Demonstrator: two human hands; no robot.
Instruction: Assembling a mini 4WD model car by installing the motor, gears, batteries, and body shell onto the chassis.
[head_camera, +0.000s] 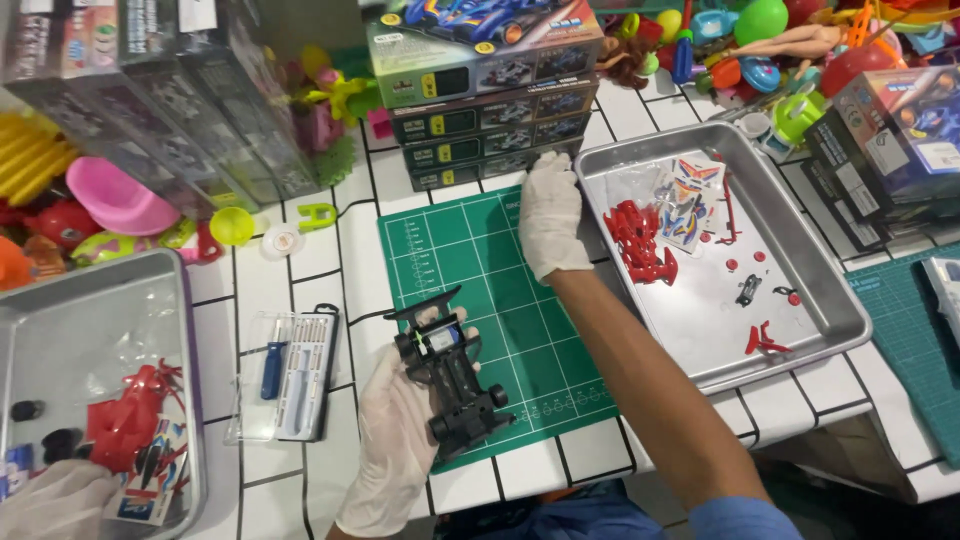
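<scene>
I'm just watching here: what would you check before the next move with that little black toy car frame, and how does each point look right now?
1. Left hand grips the black chassis firmly: ok, fingers wrap it above the green mat.
2. Wheels on the chassis: ok at the near end; the far end, cannot tell.
3. Right hand free: ok, it holds nothing and rests at the metal tray rim.
4. Red parts within reach: ok, they lie in the tray beside the right hand.
5. Screwdriver set at hand: ok, left of the mat.
6. Both gloves whole: cannot tell.
</scene>
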